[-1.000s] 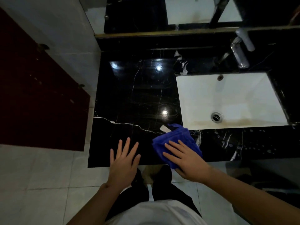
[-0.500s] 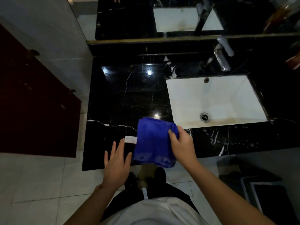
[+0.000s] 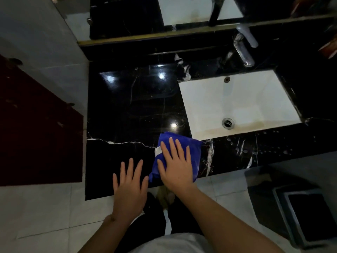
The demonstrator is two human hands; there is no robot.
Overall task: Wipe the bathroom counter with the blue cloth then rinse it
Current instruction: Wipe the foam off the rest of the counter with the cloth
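The blue cloth (image 3: 195, 152) lies flat on the black marble counter (image 3: 131, 110) near its front edge, just left of the sink's near corner. A white label shows on the cloth's left side. My right hand (image 3: 176, 167) presses down on the cloth with straight, spread fingers. My left hand (image 3: 130, 181) rests flat on the counter's front edge just left of the cloth, fingers straight, holding nothing. The white rectangular sink (image 3: 238, 103) is set into the counter to the right, with a chrome tap (image 3: 243, 50) behind it.
A mirror (image 3: 182, 11) runs along the back of the counter. A dark red door (image 3: 36, 128) and a grey tiled wall stand to the left. A dark bin (image 3: 300, 212) sits on the floor at the lower right. Water drops speckle the counter in front of the sink.
My right hand went from pinching the cloth's right edge to pressing flat on top of it. The cloth now lies smaller and closer to the sink corner. My left hand stayed on the counter edge.
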